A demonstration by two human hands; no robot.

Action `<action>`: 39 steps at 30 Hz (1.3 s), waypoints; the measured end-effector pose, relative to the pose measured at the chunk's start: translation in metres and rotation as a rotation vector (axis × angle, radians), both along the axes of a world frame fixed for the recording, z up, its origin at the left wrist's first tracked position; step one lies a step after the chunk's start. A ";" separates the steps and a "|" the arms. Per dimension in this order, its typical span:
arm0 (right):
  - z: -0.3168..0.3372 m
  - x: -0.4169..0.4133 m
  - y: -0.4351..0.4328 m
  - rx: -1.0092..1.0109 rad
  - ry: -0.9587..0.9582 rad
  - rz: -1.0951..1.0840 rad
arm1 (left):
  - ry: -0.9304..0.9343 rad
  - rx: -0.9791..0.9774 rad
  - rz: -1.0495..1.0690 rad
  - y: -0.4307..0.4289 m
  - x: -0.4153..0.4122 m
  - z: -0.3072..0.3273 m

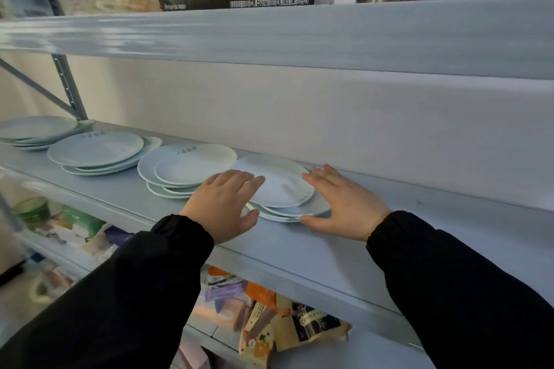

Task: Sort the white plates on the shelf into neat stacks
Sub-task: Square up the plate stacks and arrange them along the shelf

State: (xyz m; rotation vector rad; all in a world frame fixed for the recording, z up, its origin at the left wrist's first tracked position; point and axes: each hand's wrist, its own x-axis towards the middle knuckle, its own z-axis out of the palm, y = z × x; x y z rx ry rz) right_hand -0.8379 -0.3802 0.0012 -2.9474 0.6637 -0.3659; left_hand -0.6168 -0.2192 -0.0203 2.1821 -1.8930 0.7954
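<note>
Several loose stacks of white plates sit along the grey shelf (389,219). The rightmost stack (278,183) lies askew, its top plate slid off the ones under it. My left hand (223,204) rests flat against that stack's left side, fingers straight over the top plate's rim. On the stack's right side my right hand (341,204) lies with fingers spread, the thumb touching the lower plates' front edge. A second uneven stack (192,165) sits just to the left, a third stack (96,151) further left, and a fourth stack (33,129) at the far left edge.
A shelf board (299,36) hangs close above, carrying cartons and bags. Packaged goods (299,323) fill the shelf below. A metal upright with a diagonal brace (69,90) stands at the back left. Bare shelf surface stretches to the right of the plates.
</note>
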 end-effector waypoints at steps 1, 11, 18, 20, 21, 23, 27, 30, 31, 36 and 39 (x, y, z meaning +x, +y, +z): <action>0.001 -0.001 0.001 0.002 -0.006 0.011 | 0.009 -0.012 0.019 0.006 -0.001 0.003; 0.016 -0.003 0.016 0.001 -0.095 0.118 | 0.097 -0.148 0.186 0.065 -0.021 0.031; 0.010 0.004 0.023 0.008 -0.106 0.104 | 0.207 -0.168 0.239 0.078 -0.010 0.023; 0.007 0.008 0.022 0.016 -0.099 0.073 | 0.248 -0.189 0.245 0.076 -0.002 0.018; 0.005 0.011 0.021 0.021 -0.097 0.055 | 0.268 -0.192 0.244 0.075 0.003 0.015; 0.004 0.018 0.021 0.033 -0.085 0.021 | 0.294 -0.189 0.241 0.073 0.016 0.012; 0.004 0.043 0.026 0.017 -0.080 -0.024 | 0.328 -0.185 0.233 0.072 0.050 0.015; 0.007 0.074 0.039 0.020 -0.093 -0.037 | 0.330 -0.163 0.246 0.083 0.076 0.019; 0.009 0.086 0.045 0.022 -0.091 -0.030 | 0.324 -0.155 0.247 0.089 0.085 0.020; 0.017 0.160 0.081 0.001 -0.111 0.049 | 0.343 -0.107 0.296 0.137 0.143 0.025; 0.015 0.199 0.099 0.007 -0.096 0.078 | 0.339 -0.110 0.332 0.168 0.174 0.021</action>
